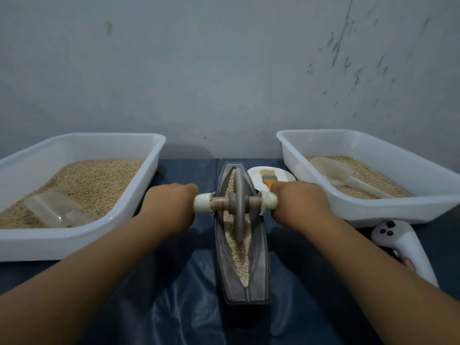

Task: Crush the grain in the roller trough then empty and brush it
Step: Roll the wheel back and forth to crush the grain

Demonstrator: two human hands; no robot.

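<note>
A grey boat-shaped roller trough [258,275] lies lengthwise on the dark blue table, with pale grain [239,255] along its groove. A grey roller wheel [238,207] stands upright in the groove, near the trough's middle, on a wooden axle with white-wrapped ends. My left hand [171,202] grips the left handle end and my right hand [298,200] grips the right one. An orange-handled brush [267,179] lies on a small white plate [283,174] behind my right hand.
A white tub [82,239] of grain with a clear scoop [56,210] sits at the left. Another white tub [373,210] with grain and a clear scoop [333,171] sits at the right. A white controller [403,247] lies at the right front. A grey wall stands behind.
</note>
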